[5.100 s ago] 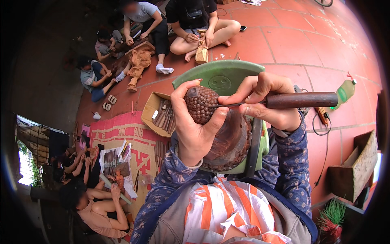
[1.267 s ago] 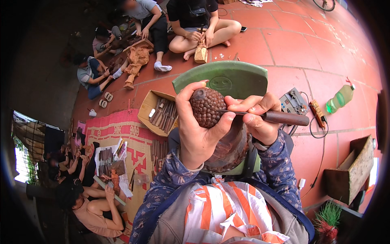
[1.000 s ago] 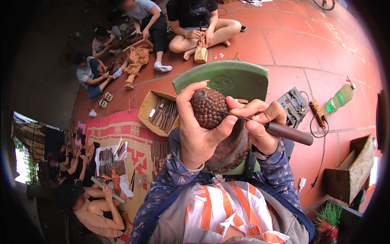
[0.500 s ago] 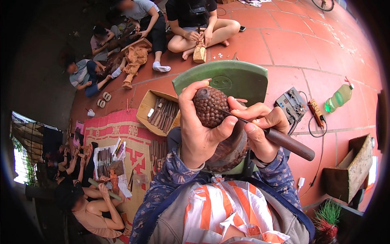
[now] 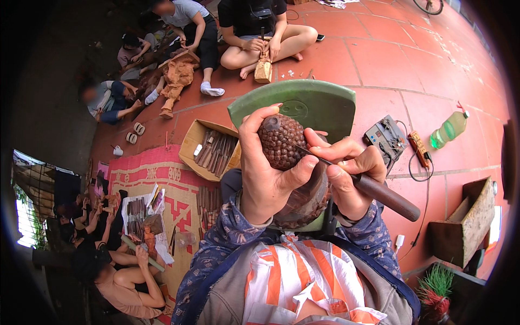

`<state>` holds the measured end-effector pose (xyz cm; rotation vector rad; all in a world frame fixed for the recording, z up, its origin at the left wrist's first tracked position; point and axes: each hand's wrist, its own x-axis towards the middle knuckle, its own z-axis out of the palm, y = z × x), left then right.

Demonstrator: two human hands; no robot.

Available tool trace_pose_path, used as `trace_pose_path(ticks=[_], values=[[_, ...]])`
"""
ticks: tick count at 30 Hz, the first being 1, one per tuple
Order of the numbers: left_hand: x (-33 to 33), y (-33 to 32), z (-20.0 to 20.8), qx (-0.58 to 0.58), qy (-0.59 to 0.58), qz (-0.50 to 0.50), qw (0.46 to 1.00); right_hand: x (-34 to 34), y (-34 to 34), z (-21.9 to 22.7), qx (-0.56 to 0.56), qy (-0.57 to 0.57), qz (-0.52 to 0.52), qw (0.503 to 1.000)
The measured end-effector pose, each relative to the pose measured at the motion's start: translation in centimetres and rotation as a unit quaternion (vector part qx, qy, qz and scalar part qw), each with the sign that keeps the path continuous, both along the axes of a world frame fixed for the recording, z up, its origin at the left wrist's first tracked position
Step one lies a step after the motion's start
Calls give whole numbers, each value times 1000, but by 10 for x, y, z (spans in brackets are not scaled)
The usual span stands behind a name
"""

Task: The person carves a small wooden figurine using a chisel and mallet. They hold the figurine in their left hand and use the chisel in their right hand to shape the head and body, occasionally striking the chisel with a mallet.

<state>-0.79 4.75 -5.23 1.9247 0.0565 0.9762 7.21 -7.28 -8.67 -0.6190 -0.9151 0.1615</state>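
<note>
Before me is a dark brown wooden carving point(image 5: 281, 142), its rounded top covered in rows of small knobs with a smooth bump at the crown. My left hand point(image 5: 264, 181) wraps around its left side, thumb pressed across the front near the blade. A carving chisel point(image 5: 385, 196) with a dark wooden handle is gripped in my right hand point(image 5: 353, 176). Its thin blade points left, and the tip touches the knobs beside my left thumb. The carving's lower part, partly hidden by my hands, rests over a green plastic chair point(image 5: 338, 105).
Left of the chair, a cardboard box point(image 5: 234, 162) holds several chisels; more lie on a patterned mat point(image 5: 142, 172). On the right are a grey electrical device point(image 5: 385, 138), a power strip point(image 5: 419, 147), a green bottle point(image 5: 450, 130) and a wooden box point(image 5: 460, 233). Several people carve nearby.
The view has shifted slightly, moving the surroundings a little left. My hands, the carving and the chisel keep almost the same hold, with the blade tip still at the knobs.
</note>
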Motion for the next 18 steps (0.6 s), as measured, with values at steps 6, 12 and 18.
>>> trace_pose_path(ticks=[6,12,18], values=[[0,-2,-1,-27,0,5,1000,-14,2,4,5,37,-27,999],[-1,0,-2,-21,7,13,1000,-21,2,10,3,27,-68,997],[-1,-4,0,-67,-9,-18,998,-21,2,3,12,23,-58,998]])
